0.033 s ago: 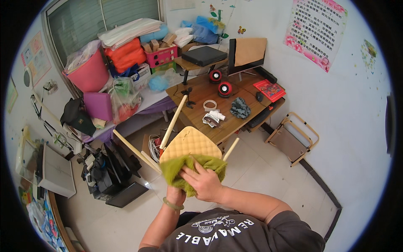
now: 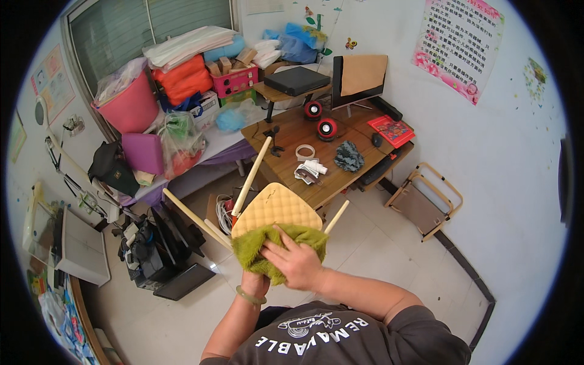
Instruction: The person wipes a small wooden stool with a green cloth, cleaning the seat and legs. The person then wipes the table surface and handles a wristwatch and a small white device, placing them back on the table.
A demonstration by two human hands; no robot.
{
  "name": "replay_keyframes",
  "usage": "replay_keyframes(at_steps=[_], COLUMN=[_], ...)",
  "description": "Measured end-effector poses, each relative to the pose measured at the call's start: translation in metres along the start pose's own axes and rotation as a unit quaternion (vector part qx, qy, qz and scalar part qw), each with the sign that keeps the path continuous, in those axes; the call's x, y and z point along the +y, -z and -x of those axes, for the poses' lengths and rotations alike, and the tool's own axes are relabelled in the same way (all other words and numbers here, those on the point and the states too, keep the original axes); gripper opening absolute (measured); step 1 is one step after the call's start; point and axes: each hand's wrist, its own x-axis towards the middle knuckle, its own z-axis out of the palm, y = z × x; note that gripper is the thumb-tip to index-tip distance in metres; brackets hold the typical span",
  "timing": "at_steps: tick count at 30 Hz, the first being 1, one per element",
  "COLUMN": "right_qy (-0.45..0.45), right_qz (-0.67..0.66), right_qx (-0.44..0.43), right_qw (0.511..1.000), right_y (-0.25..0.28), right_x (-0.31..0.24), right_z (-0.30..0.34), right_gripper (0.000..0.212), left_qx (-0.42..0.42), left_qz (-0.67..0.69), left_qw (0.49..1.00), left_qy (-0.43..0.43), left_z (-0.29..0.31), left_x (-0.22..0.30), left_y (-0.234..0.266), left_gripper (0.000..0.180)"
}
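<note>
A small stool with a yellow quilted seat [image 2: 277, 205] and pale legs [image 2: 252, 177] is tilted in front of me, its legs pointing outward. A fuzzy olive-green cloth [image 2: 250, 243] covers the near part of the seat. On top of this cloth lies my right hand [image 2: 297, 264], fingers stretched out and pressed against it. My left hand [image 2: 254, 282], with a pale green bangle at the wrist, is under the cloth's near edge. The cloth and my right hand hide the left fingers, so I cannot see their grip.
Beyond the stool stands a wooden desk [image 2: 286, 173] with a monitor [image 2: 359, 82], small speakers [image 2: 326, 129] and a tape roll [image 2: 305, 152]. A folding chair [image 2: 424, 201] leans by the right wall. Black equipment [image 2: 155, 255] sits on the floor at left.
The cloth's right edge has drawn in slightly to the left, and its folds have shifted a little. Both hands stay almost in the same place.
</note>
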Motion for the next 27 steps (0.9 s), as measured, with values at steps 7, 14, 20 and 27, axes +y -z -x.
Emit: replay_keyframes(at_steps=[7,14,20,27], right_qy=[-0.117,0.023,-0.183,0.031], right_qz=[-0.012,0.036,-0.029,0.04], right_qx=[0.065,0.033,0.104,0.034], right_qw=[0.991,0.999,0.977,0.998], right_y=[0.012,0.001,0.01,-0.003], right_x=[0.061,0.003,0.074,-0.002], right_z=[-0.037,-0.037,-0.045,-0.03], right_gripper=[0.05,0.047,0.052,0.05], left_qx=[-0.053,-0.015,-0.042,-0.038], left_qz=[-0.149,-0.07,-0.201,-0.213], left_qw=[0.987,0.996,0.979,0.976], left_qy=[-0.017,-0.043,-0.008,0.036], left_z=[0.01,0.006,0.018,-0.002], left_x=[0.003,-0.002,0.005,0.005], left_y=[-0.008,-0.015,-0.012,0.023], left_gripper=[0.056,0.05,0.039,0.052])
